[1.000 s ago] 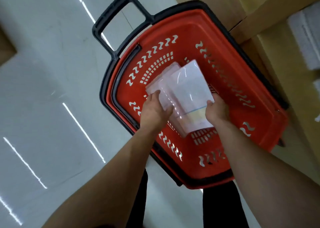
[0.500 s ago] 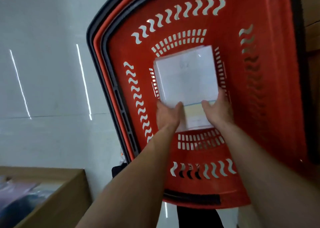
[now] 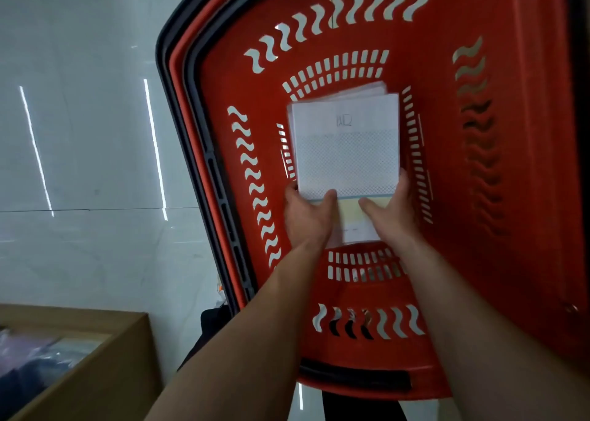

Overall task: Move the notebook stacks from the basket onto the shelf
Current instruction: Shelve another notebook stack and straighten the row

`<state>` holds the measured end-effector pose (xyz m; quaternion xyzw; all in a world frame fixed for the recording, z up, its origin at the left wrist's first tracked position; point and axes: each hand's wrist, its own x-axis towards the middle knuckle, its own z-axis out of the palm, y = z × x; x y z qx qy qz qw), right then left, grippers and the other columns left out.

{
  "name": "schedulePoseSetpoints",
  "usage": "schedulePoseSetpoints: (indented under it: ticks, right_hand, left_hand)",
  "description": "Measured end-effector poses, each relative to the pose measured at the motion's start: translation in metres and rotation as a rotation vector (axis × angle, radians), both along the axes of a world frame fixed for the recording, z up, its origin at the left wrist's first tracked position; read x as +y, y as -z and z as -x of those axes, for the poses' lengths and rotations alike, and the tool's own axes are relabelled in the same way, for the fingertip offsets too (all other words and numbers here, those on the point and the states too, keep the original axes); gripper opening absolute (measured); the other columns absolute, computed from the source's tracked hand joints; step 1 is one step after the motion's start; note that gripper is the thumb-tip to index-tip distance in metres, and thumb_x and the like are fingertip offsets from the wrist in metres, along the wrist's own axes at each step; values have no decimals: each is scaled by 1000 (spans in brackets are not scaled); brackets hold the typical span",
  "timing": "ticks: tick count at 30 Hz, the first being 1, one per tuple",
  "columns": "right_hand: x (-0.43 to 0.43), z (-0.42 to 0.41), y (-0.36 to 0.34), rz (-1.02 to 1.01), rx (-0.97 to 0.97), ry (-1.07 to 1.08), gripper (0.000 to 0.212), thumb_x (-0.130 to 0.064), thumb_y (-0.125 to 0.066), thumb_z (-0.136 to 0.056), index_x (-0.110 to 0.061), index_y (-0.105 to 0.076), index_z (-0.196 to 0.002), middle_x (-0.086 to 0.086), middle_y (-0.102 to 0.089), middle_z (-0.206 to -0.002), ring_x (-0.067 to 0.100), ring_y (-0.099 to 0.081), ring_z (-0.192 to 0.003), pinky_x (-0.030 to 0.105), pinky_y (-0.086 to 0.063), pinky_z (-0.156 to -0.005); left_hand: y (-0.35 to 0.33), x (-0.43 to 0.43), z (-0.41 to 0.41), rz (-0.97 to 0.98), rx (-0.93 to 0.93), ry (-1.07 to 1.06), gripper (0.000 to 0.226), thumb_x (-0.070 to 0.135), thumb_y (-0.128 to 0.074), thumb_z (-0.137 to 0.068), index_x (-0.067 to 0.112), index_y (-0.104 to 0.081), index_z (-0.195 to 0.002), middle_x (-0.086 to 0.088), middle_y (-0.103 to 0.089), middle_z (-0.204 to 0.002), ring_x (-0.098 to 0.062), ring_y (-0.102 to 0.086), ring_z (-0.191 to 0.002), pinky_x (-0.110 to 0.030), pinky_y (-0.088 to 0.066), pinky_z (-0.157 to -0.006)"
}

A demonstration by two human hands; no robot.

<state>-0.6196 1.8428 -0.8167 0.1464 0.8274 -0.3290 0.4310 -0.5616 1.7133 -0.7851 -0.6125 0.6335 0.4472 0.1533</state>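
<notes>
A stack of white notebooks [image 3: 346,147] wrapped in clear film lies inside the red plastic basket [image 3: 510,165]. My left hand [image 3: 308,218] grips the stack's near left corner, thumb on top. My right hand [image 3: 391,211] grips the near right corner the same way. Both arms reach down into the basket. The lower notebooks peek out at the far edge of the stack. The shelf is out of view.
The basket has a black rim [image 3: 204,152] and stands on a glossy white tiled floor [image 3: 79,165]. An open cardboard box [image 3: 79,376] with bagged goods sits at the lower left. Dark trouser legs show beneath the basket.
The view swung from seeing the basket beside the wooden shelf to looking straight down into it. The fanned notebooks were squared into one stack, and both hands now hold its near corners.
</notes>
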Motion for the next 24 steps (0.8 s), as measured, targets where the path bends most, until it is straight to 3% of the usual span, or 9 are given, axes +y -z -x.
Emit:
schedulePoseSetpoints:
  ticks: [4,9,13,16,20,24]
  right_hand:
    - [2,7,-2,6,-39,45,102,-49,-65,-71,-34,-11,-156,5,-42,-155,31,-44,-138,50,-38,-113]
    - [2,11,-2,11,-41,50,104,-51,-57,-63,-34,-13,-155,5,-43,-152,32,-45,-136,50,-38,-112]
    - [2,13,1,3,-28,39,99,-45,-64,-75,-29,-12,-157,7,-37,-155,33,-41,-138,49,-36,-113]
    - [6,14,2,-6,-4,40,94,-42,-66,-77,-28,-16,-156,6,-44,-151,32,-46,-134,49,-39,-110]
    - [7,12,5,-10,20,31,86,-35,-68,-85,-27,-18,-155,4,-47,-146,28,-50,-129,46,-43,-107]
    - [7,10,1,-15,19,46,85,-41,-65,-83,-26,-20,-153,4,-51,-142,29,-54,-123,45,-46,-103]
  left_hand:
    - [1,0,0,28,14,21,76,47,-81,-79,17,-46,-138,-1,-63,-129,-23,-63,-117,-45,-55,-99]
    - [9,4,2,-71,26,0,41,38,-80,-83,21,-56,-111,5,-64,-105,-21,-67,-105,-33,-56,-86]
    - [14,7,0,-82,12,-2,55,45,-81,-79,18,-55,-119,1,-64,-115,-21,-65,-105,-40,-57,-87]
    - [17,7,1,-101,4,3,64,45,-82,-78,15,-50,-125,-2,-61,-119,-22,-63,-108,-42,-57,-90]
    - [16,6,2,-96,-11,12,68,43,-80,-81,10,-45,-129,-1,-58,-117,-23,-60,-110,-45,-55,-94]
    - [6,11,3,-62,-18,-2,67,44,-81,-79,13,-44,-127,2,-53,-114,-21,-57,-110,-42,-54,-93]
